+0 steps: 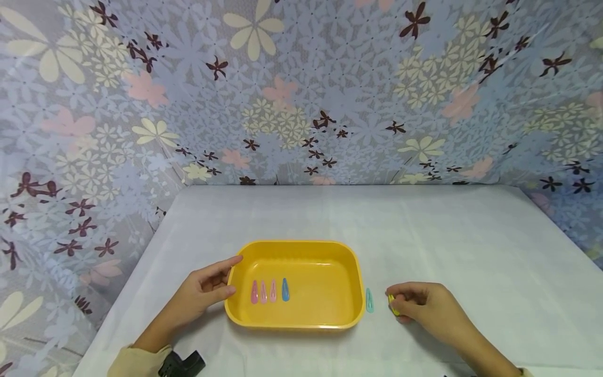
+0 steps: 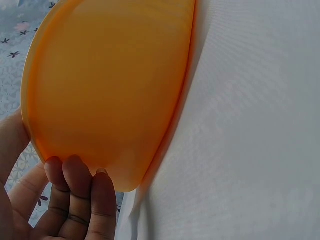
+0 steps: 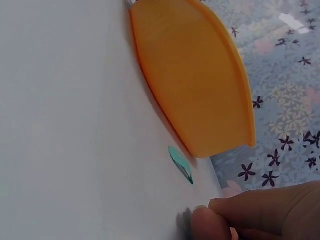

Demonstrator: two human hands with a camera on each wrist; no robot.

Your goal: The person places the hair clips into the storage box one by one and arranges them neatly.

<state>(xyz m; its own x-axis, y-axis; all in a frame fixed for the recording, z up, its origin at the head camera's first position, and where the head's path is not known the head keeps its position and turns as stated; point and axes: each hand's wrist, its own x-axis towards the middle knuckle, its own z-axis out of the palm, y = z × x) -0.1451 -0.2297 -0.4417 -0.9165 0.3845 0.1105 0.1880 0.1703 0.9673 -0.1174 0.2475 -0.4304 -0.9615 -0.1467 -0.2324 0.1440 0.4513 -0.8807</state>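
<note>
A yellow plastic tray (image 1: 306,319) sits on the white-covered table. My left hand (image 1: 202,290) holds it by its left rim, thumb and index finger on the edge; in the left wrist view the other fingers (image 2: 79,180) lie bent against the outer wall. Inside, towards the left, three pink snap hair clips (image 1: 264,291) and a blue one (image 1: 285,289) stand in a row. A teal hair clip (image 1: 369,300) lies on the cloth just right of the tray. Further right, my right hand (image 1: 426,309) pinches a yellow hair clip (image 1: 393,305), partly hidden by the fingers, close over the cloth.
White cloth (image 1: 471,251) covers the table around the tray. Behind and to the sides hangs a flower-patterned sheet (image 1: 330,94). A black device (image 1: 181,364) sits at my left wrist, beside a beige sleeve (image 1: 138,361).
</note>
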